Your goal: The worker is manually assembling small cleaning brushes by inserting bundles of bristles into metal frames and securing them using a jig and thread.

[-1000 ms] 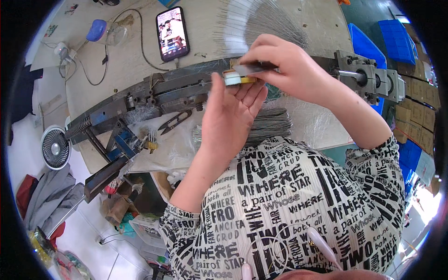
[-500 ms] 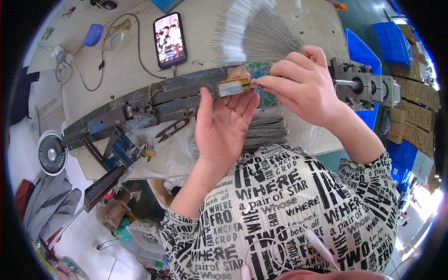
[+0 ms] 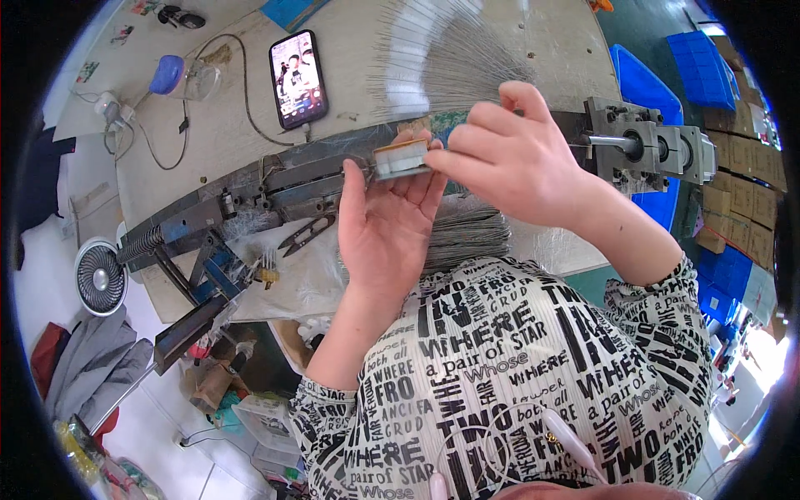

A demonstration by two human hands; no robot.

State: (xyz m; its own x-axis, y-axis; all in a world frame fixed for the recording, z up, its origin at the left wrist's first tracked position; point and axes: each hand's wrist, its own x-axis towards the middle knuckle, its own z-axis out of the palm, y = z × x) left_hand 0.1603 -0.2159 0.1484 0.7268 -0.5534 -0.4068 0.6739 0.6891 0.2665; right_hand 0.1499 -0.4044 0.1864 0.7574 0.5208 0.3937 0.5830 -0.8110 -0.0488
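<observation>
The small block (image 3: 402,158) pinched in my fingers (image 3: 454,154) looks pale and matt, with an orange-brown top edge, perhaps wood or plastic; the fan of thin wires (image 3: 442,54) above it is bright grey metal; the long jig (image 3: 250,196) is dull, worn steel; the surface (image 3: 225,125) is rough, scuffed board; the phone (image 3: 297,79) has a glossy screen; my sleeve (image 3: 633,333) is ribbed printed cloth.

Wooden workbench (image 3: 233,125), pale floor (image 3: 50,275), blue crates (image 3: 704,58)

Pale wooden workbench (image 3: 517,33) with a phone (image 3: 297,79), fanned wires (image 3: 442,58), snips (image 3: 307,235), long metal jig (image 3: 250,196).
</observation>
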